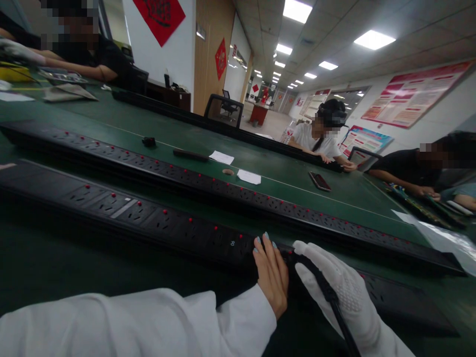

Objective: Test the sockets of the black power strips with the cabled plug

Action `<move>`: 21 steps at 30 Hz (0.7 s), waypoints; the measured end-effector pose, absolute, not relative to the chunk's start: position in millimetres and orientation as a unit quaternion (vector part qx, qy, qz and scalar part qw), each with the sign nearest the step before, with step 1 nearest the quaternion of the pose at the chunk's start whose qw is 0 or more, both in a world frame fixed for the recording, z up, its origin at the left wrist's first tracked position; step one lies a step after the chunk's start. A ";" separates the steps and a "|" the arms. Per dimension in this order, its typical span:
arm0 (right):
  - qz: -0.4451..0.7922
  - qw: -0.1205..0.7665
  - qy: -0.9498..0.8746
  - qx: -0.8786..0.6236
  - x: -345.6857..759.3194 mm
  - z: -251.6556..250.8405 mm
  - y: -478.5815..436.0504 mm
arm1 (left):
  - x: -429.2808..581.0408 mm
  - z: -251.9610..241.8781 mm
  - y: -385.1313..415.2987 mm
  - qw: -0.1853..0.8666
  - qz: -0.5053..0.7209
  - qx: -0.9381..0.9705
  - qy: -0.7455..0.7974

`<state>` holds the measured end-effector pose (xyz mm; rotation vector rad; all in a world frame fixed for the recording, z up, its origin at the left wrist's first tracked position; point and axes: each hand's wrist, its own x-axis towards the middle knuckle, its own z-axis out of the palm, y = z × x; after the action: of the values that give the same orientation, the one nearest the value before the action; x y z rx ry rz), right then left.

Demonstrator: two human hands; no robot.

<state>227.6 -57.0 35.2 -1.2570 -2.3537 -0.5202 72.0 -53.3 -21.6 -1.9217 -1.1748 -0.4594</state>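
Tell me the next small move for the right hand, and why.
Perhaps shift the gloved right hand slightly to expose the end of the black cable it holds: that end is at the near power strip, but whether it is seated is hidden. The bare left hand lies flat on the strip, which should steady it.

From my remote seat, I look across a green tabletop (273,171) to a pale floor (275,120) under bright rectangular ceiling lights (374,39). I see a red hanging (160,19) on a white wall (165,67), wood panelling (207,72) and a large poster (416,94).
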 end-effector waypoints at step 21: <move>-0.263 0.184 -0.832 -0.453 214.9 36.9 -59.5 | 73.6 -22.9 -53.0 0.403 -0.195 -0.762 -0.467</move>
<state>214.9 -59.5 36.9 -1.2776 -2.3442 -0.7406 73.6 -53.0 -22.9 -1.9259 -1.1802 -0.4934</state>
